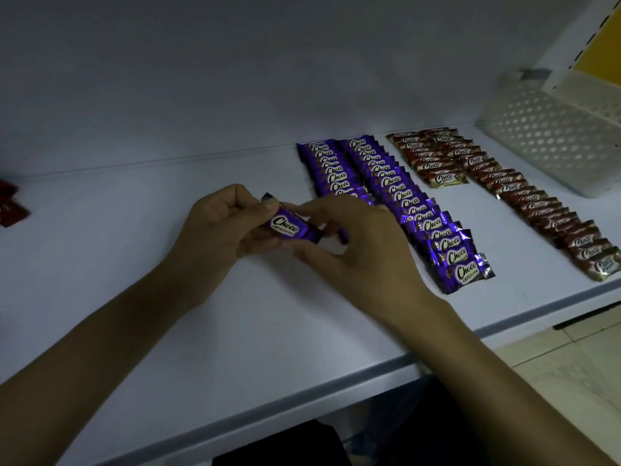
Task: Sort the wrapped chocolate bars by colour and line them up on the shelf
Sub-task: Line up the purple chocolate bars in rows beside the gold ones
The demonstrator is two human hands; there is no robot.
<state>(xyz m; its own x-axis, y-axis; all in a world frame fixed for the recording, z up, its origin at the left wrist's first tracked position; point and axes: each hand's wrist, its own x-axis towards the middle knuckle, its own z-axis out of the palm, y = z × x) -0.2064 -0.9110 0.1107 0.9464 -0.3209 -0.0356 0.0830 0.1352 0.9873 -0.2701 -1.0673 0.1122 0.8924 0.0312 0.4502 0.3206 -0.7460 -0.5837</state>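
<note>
Mostly done by the look of it. Two purple rows and two brown rows are already lined up on the shelf. Both the left hand and right hand have a pinching grip on one purple bar, held just left of the purple rows, so I'd guess it goes there next. Some red wrappers at the far left edge look unsorted.

At the far right we see a white perforated basket, with a yellow panel behind it. Lower right, we make out pale floor tiles. A dark shape we cannot identify lies at the bottom edge.
</note>
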